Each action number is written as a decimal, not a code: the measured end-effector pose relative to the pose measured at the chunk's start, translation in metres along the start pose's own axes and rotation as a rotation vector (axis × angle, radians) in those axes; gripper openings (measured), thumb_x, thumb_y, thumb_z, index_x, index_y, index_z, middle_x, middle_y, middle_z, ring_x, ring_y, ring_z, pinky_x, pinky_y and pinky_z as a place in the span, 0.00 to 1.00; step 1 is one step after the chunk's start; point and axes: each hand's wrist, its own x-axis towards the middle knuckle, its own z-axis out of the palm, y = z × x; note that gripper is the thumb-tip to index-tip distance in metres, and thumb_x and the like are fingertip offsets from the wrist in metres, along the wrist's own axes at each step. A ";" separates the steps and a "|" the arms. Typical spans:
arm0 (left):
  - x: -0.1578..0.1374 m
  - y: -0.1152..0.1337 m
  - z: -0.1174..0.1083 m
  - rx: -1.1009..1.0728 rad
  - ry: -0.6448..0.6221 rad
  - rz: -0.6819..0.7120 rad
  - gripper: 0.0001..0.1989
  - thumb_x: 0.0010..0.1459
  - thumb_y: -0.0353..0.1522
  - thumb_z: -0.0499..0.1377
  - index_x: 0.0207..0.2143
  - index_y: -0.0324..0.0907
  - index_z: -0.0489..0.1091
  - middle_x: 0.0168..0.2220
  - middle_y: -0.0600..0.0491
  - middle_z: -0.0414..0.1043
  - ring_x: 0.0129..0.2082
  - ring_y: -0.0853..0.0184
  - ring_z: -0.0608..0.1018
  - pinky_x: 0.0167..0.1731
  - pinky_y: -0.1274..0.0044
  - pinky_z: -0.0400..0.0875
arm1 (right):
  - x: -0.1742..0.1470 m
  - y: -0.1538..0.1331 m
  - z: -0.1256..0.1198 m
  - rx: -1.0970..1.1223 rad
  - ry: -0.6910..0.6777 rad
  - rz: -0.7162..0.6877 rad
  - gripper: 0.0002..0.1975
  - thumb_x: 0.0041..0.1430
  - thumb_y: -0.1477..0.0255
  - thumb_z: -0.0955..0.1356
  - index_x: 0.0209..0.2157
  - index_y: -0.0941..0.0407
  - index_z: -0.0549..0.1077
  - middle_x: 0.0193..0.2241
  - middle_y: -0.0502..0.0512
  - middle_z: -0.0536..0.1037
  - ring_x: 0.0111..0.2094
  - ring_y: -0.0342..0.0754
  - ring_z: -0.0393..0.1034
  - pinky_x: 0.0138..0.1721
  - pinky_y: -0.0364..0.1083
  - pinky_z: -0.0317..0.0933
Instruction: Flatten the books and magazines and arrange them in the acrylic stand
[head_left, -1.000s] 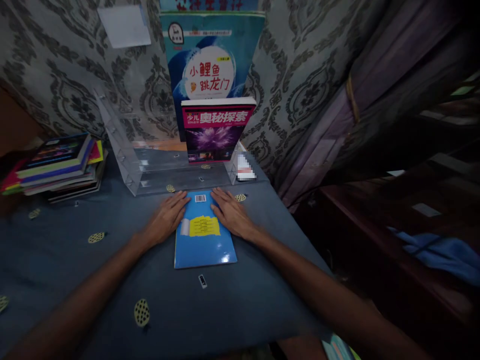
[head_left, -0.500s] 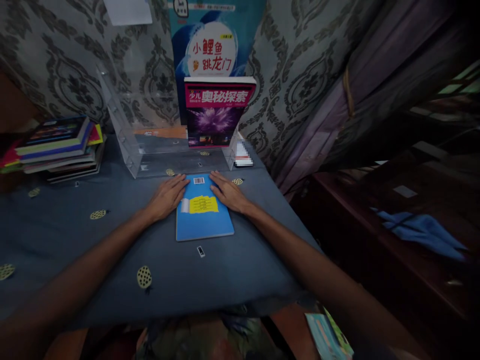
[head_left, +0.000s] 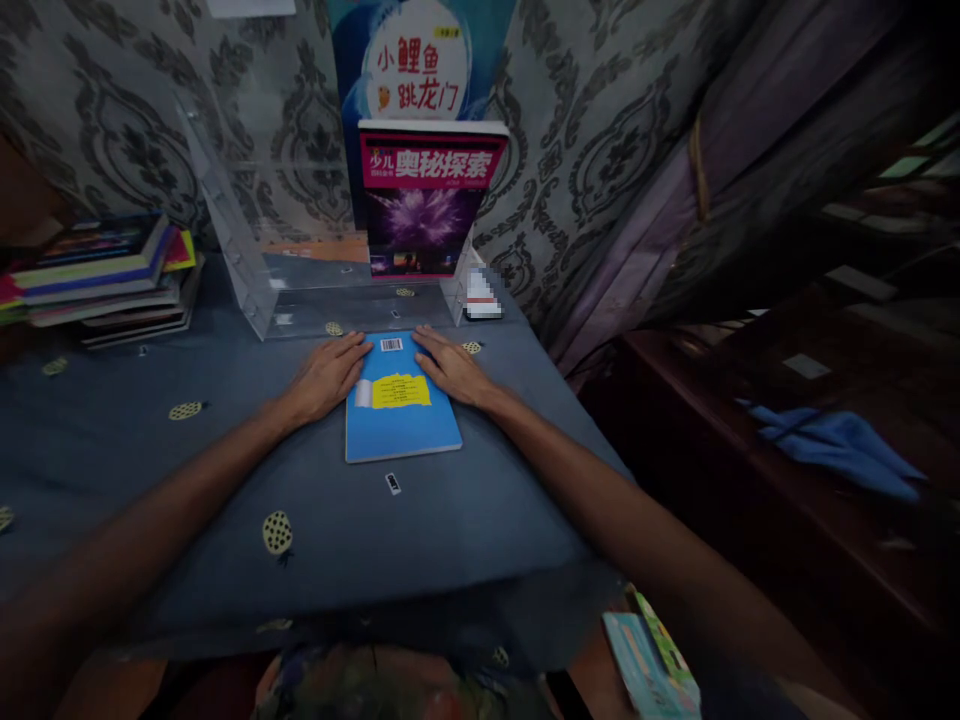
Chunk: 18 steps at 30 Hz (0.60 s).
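A blue book (head_left: 405,432) lies closed on the cloth-covered table, its barcode and a yellow text panel facing up. Along its left edge rests my left hand (head_left: 330,375), fingers stretched out and the tips touching the cover near the top. My right hand (head_left: 454,368) lies the same way at the upper right edge, fingers extended over the border. Just beyond, a clear acrylic stand (head_left: 322,305) holds a magenta and purple book (head_left: 427,225) upright. Behind that book rises a taller blue-green book (head_left: 352,60), its lower part hidden.
A stack of books (head_left: 112,275) sits at the table's left back. A patterned curtain (head_left: 585,170) hangs behind. To the right is a dark red surface with a blue cloth (head_left: 840,450). More books (head_left: 649,650) lie low at the front right.
The view has tilted down slightly, so things sit a little differently in the picture. Both hands keep the same place on the blue book's edges.
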 end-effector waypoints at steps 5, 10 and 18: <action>-0.007 0.025 -0.004 0.132 -0.119 0.156 0.28 0.72 0.43 0.41 0.62 0.38 0.66 0.66 0.43 0.64 0.66 0.57 0.66 0.67 0.58 0.56 | 0.001 0.000 0.002 -0.008 0.013 -0.007 0.27 0.70 0.64 0.58 0.64 0.63 0.65 0.67 0.64 0.63 0.69 0.55 0.54 0.70 0.59 0.49; -0.022 0.068 -0.004 0.103 -0.274 0.396 0.30 0.72 0.49 0.42 0.65 0.41 0.62 0.69 0.46 0.59 0.69 0.60 0.61 0.69 0.62 0.51 | 0.001 0.004 0.005 0.019 0.042 -0.025 0.26 0.70 0.66 0.58 0.64 0.61 0.66 0.66 0.63 0.64 0.69 0.54 0.54 0.69 0.59 0.49; -0.033 0.087 0.009 0.161 -0.315 0.514 0.25 0.74 0.42 0.42 0.69 0.46 0.53 0.71 0.49 0.54 0.71 0.63 0.56 0.71 0.61 0.39 | -0.002 0.002 0.003 0.063 0.068 -0.023 0.26 0.70 0.64 0.58 0.63 0.62 0.67 0.66 0.66 0.65 0.69 0.55 0.55 0.69 0.60 0.51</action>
